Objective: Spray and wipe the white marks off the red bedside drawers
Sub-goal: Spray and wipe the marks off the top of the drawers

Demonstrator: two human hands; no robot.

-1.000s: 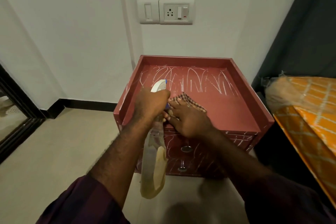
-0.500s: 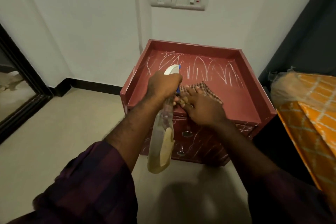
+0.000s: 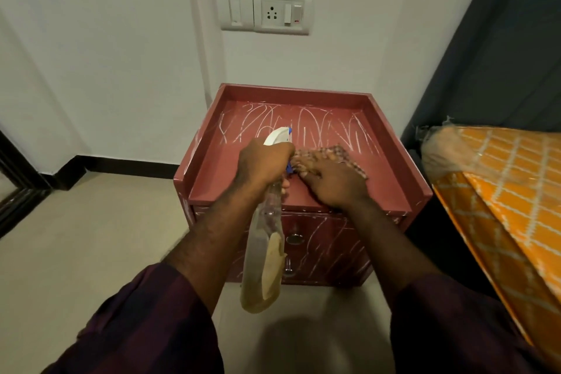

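Showing one moment of the cleaning, seen from the head camera. Far left of both hands lie a pale floor [image 3: 91, 237] and a black skirting [image 3: 121, 162] along the white wall. The left hand [image 3: 261, 161] has its fingers curled round the neck of a spray bottle [image 3: 263, 255], just under the white trigger head, whose blue nozzle points away from the person. The clear body of the bottle hangs below that hand, slanting back toward the person, with yellowish liquid in its lower part.

Both hands are over the top of the red bedside drawers [image 3: 209, 179], which has a raised rim on its left, far and right sides. White marks [image 3: 306, 127] loop across the top beyond the hands, and more cross the drawer fronts below them, beside two metal knobs [image 3: 294, 239]. On the wall above and beyond the hands sits a white switch and socket plate [image 3: 282, 10].

Just right of the bottle, nearly touching the left hand, the right hand [image 3: 335, 187] lies palm down on a checked cloth [image 3: 346, 152], its fingers stretched roughly straight toward the left hand and somewhat blurred. The cloth rests on the drawer top and shows beyond the fingers. Dark purple sleeves [image 3: 145, 322] cover both forearms below. Right of the right hand is a bed with an orange patterned cover [image 3: 510, 200], a dark curtain [image 3: 501, 55] behind it.
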